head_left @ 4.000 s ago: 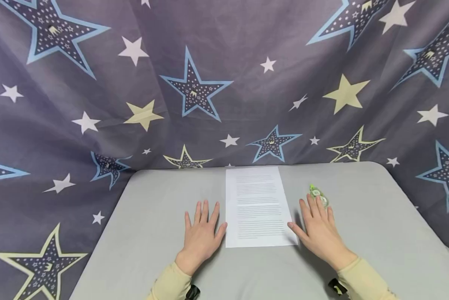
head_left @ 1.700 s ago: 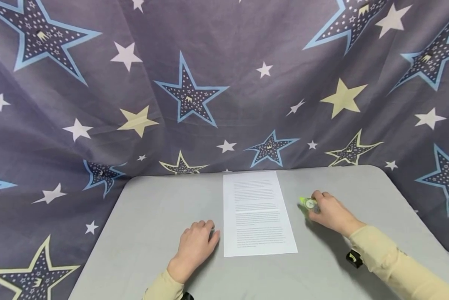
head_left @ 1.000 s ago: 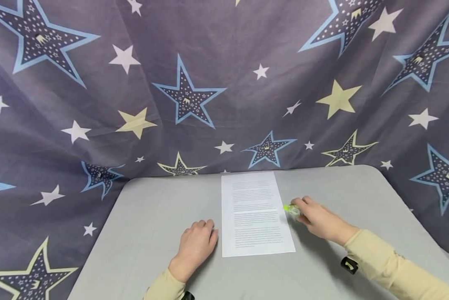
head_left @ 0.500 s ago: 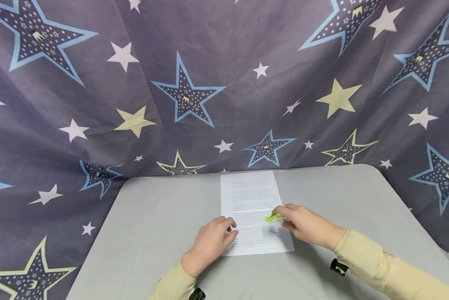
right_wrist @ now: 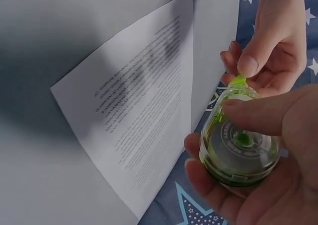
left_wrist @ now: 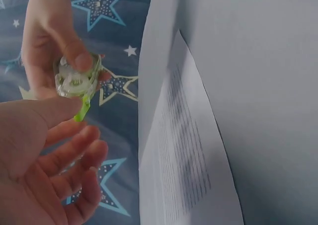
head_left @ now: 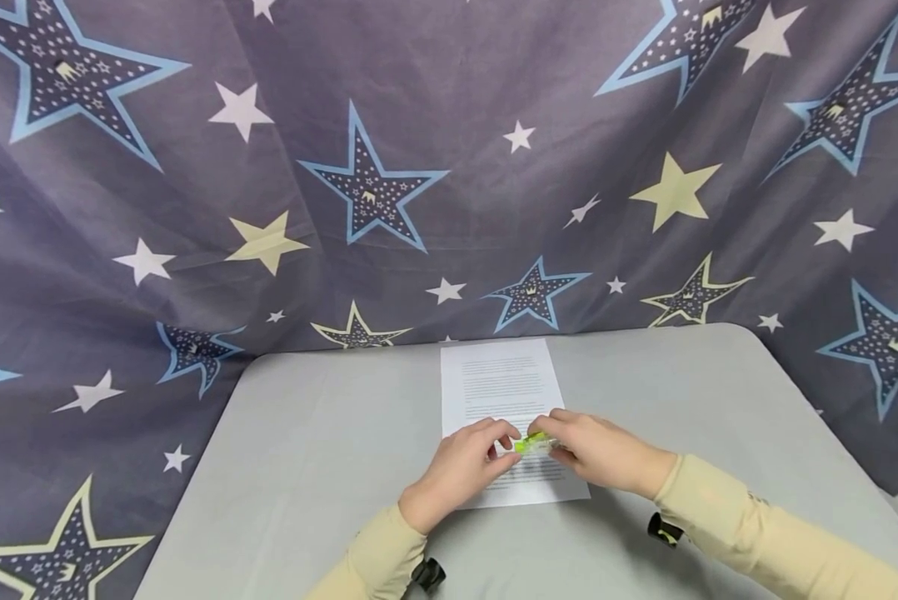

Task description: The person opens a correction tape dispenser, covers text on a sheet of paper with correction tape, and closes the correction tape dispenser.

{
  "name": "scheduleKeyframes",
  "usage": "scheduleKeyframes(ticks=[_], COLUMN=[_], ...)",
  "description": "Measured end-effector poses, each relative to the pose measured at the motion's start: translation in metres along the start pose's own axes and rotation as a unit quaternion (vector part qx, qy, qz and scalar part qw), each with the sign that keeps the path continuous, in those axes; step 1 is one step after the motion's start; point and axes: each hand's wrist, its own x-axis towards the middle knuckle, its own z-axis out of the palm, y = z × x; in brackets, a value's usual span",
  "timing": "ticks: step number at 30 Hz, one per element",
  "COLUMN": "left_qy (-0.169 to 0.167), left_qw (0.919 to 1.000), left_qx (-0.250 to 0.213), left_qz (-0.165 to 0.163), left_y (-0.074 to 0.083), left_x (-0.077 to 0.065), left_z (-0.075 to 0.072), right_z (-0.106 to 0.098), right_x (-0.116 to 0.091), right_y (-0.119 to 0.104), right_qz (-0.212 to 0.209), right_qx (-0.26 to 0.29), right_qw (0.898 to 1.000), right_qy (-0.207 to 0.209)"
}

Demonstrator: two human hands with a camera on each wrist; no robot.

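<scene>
Behind the sheet hangs a dark purple-grey curtain [head_left: 449, 125] printed with white, cream and blue-edged stars, some of them dotted and bearing small crowns. It falls past the far edge of a pale grey table [head_left: 329, 467] with rounded far corners. The printed white sheet [head_left: 490, 379] lies on that table, its top end by the far edge, with blocks of small text too fine to read. Your right hand [head_left: 599, 450] comes in across the sheet's right edge and grips a clear, rounded dispenser [right_wrist: 233, 163], your thumb lying across its upper face and your fingers curled beneath it. You hold the dispenser raised above the lower half of the sheet, and through its transparent case you can see a round reel with a green hub. Its bright green tip [right_wrist: 238, 81] points toward the sheet's left side. Your left hand [head_left: 460, 462] reaches over from that side and pinches the green tip between thumb and forefinger, while your other fingers curl loosely, so your two hands meet above the sheet with the dispenser between them. Soft shadows fall on the text below. Nearer to you than the sheet, both forearms wear cream sleeves [head_left: 726, 508], the left one to the left of the paper and the right one to its right, and a small black device [head_left: 665, 529] sits under your right wrist.
</scene>
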Motion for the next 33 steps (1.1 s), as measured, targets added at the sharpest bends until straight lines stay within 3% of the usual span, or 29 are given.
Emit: scheduleKeyframes(ticks=[8,14,19,25,33], left_qy=[0.042,0.022,0.009,0.004,-0.011], left_qw=[0.9964,0.9877,0.9837,0.9792,0.9660], left_qx=[-0.074,-0.154,-0.180,-0.203,-0.258], left_qz=[0.002,0.008,-0.004,0.010,-0.007], left_y=[-0.003,-0.008,-0.012,-0.012,-0.013], left_x=[0.001,0.000,-0.001,-0.001,-0.002], left_z=[0.003,0.004,0.008,0.012,0.021], right_z=[-0.004,-0.006,-0.006,-0.006,-0.008], right_x=[0.000,-0.002,-0.003,-0.003,-0.003], right_y=[-0.004,-0.005,-0.006,-0.008,-0.011], right_qz=[-0.015,-0.012,-0.012,-0.009,-0.004], right_qx=[0.014,0.023,0.031,0.049,0.080], right_qw=[1.000,0.999,0.999,0.999,0.997], right_qy=[0.019,0.025,0.017,0.009,-0.004])
